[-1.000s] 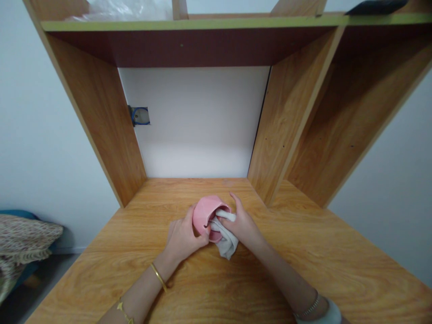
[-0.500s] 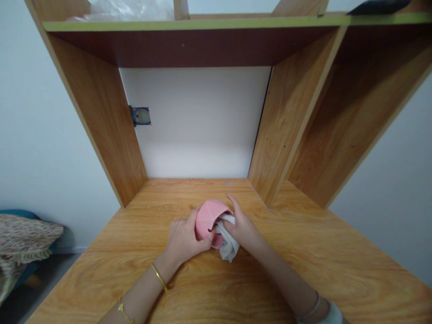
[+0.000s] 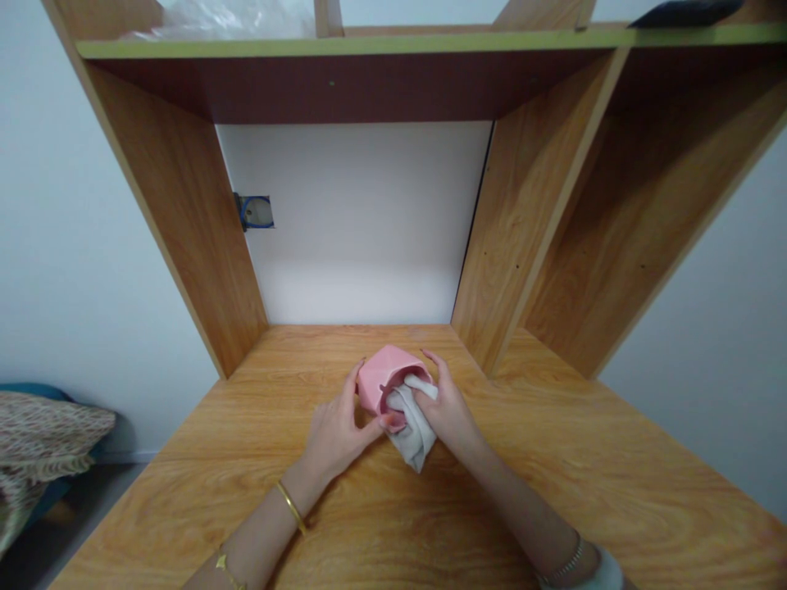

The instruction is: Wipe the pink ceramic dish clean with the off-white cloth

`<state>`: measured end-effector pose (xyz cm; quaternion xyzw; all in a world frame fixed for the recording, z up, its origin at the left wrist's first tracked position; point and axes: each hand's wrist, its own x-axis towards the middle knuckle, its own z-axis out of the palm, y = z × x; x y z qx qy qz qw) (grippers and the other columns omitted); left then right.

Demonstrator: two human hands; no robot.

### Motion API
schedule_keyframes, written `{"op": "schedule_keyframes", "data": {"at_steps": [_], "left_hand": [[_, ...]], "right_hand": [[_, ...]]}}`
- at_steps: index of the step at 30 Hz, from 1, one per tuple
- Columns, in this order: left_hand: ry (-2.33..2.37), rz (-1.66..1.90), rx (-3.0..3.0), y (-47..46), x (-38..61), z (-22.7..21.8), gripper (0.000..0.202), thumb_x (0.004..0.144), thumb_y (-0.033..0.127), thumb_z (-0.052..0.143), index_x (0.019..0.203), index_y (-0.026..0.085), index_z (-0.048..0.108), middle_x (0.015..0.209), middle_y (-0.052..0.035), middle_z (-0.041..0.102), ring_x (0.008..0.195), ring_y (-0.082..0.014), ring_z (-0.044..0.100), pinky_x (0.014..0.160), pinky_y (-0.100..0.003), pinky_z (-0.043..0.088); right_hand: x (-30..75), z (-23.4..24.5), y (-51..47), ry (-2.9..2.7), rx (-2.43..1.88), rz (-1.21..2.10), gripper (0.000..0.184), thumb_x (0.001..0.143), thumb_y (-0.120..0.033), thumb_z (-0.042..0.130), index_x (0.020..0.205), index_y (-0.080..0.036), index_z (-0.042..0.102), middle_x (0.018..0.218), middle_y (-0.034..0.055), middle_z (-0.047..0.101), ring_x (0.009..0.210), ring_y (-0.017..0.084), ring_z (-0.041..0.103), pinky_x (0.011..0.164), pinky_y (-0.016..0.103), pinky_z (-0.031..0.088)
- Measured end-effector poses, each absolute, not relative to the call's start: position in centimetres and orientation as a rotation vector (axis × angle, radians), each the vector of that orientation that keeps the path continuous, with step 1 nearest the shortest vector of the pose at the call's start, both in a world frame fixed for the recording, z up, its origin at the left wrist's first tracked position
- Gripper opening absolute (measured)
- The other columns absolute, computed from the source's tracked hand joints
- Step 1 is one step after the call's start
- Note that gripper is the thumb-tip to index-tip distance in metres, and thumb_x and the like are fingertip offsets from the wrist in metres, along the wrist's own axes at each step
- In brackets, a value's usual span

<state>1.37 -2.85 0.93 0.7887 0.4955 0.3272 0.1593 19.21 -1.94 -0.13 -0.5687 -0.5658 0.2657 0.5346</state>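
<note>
A pink cup (image 3: 384,378) lies tilted on its side just above the wooden desk (image 3: 553,492), its mouth turned toward me. My left hand (image 3: 335,430) grips it from the left, thumb at the rim and fingers along the side. My right hand (image 3: 448,410) is closed on a pale grey cloth (image 3: 411,426) and presses part of it into the cup's mouth. The rest of the cloth hangs down toward the desk.
The desk has a wooden hutch: upright panels (image 3: 510,238) on both sides, a shelf (image 3: 369,45) overhead with clear plastic (image 3: 227,18) and a dark object (image 3: 682,11). A blue-rimmed socket hole (image 3: 255,211) is in the white back wall. A patterned fabric (image 3: 43,434) lies lower left.
The cup has been turned and shifted slightly away from me and to the right. My left-hand fingers have moved along its side. The cloth stays in its mouth.
</note>
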Motion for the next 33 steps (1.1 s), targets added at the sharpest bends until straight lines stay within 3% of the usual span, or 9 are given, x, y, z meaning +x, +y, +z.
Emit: {"op": "schedule_keyframes", "data": {"at_steps": [3, 13, 20, 33], "left_hand": [[1.373, 0.917, 2.195, -3.1, 1.8, 0.6, 0.080, 0.071, 0.057, 0.054, 0.132, 0.015, 0.024, 0.105, -0.0125, 0.059, 0.087, -0.0274, 0.059, 0.075, -0.037, 0.043], [1.306, 0.982, 2.131, -3.0, 2.0, 0.2, 0.075, 0.073, 0.052, 0.054, 0.130, 0.014, 0.022, 0.096, -0.0094, 0.060, 0.083, -0.0238, 0.059, 0.071, -0.036, 0.045], [1.324, 1.040, 2.190, -2.8, 1.7, 0.2, 0.069, 0.071, 0.050, 0.057, 0.124, 0.016, 0.028, 0.104, -0.0094, 0.059, 0.086, -0.0230, 0.058, 0.072, -0.034, 0.046], [1.510, 1.002, 2.348, -3.0, 1.6, 0.6, 0.067, 0.067, 0.052, 0.057, 0.121, 0.018, 0.038, 0.087, -0.0055, 0.065, 0.071, -0.0227, 0.062, 0.065, -0.032, 0.046]], "right_hand": [[19.1, -0.1, -1.9, -1.290, -1.273, 0.694, 0.059, 0.066, -0.011, 0.046, 0.123, -0.020, 0.030, 0.090, 0.0030, 0.061, 0.074, 0.015, 0.060, 0.066, 0.027, 0.048], [18.8, -0.3, -1.8, -1.284, -1.217, 0.728, 0.056, 0.066, -0.013, 0.049, 0.120, -0.020, 0.033, 0.099, 0.0046, 0.060, 0.088, 0.017, 0.059, 0.077, 0.030, 0.047], [18.7, -0.8, -1.6, -1.294, -1.230, 0.748, 0.059, 0.064, -0.016, 0.055, 0.119, -0.020, 0.033, 0.103, 0.0066, 0.060, 0.095, 0.019, 0.057, 0.080, 0.032, 0.046], [19.1, -1.3, -1.5, -1.478, -1.342, 0.648, 0.065, 0.063, -0.026, 0.064, 0.121, -0.020, 0.038, 0.107, 0.0089, 0.060, 0.098, 0.023, 0.057, 0.083, 0.037, 0.044]]}}
